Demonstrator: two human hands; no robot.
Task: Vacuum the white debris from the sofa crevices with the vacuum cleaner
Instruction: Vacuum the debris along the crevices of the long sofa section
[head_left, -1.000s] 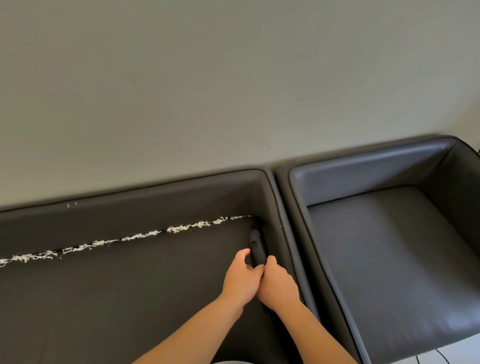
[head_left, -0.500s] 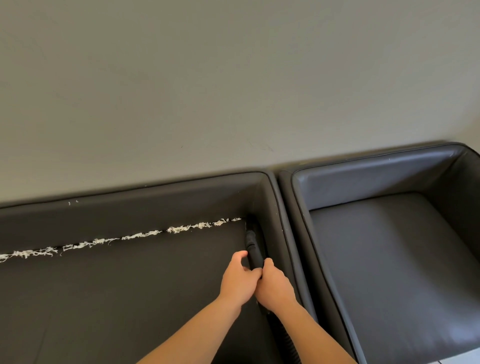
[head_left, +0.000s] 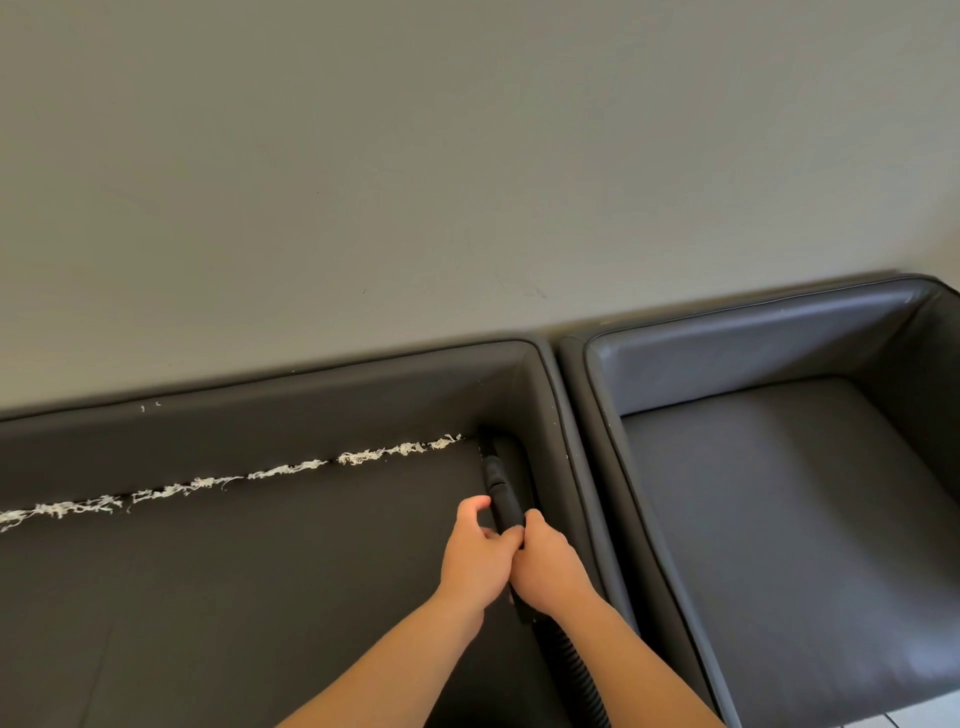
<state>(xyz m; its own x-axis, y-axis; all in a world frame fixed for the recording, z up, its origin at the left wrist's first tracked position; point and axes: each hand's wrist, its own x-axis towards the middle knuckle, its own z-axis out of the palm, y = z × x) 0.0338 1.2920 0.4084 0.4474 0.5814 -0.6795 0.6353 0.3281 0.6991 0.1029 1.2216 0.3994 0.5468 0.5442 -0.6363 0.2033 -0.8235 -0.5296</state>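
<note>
Head view: both grips wrapped round the vacuum nozzle (head_left: 503, 496), left hand (head_left: 475, 548) and right hand (head_left: 550, 564) side by side; tip at the back-right corner crevice. Rigid tube, ribbed hose (head_left: 574, 670) flexes, likely light. White debris (head_left: 218, 483) lines the crevice leftward: loose, fluffy shreds. Sofa (head_left: 260, 597) dark, smooth leather; second seat (head_left: 805, 493) right, plain wall (head_left: 467, 156) behind.

— What colours show?
— The sofa (head_left: 260, 597) is dark charcoal; the debris (head_left: 280, 471) along its crevice is white. The vacuum nozzle (head_left: 503, 493) and ribbed hose (head_left: 576, 670) are black.
— And beyond?
— A greyer armchair (head_left: 779, 519), a plain beige-grey wall (head_left: 415, 156).
</note>
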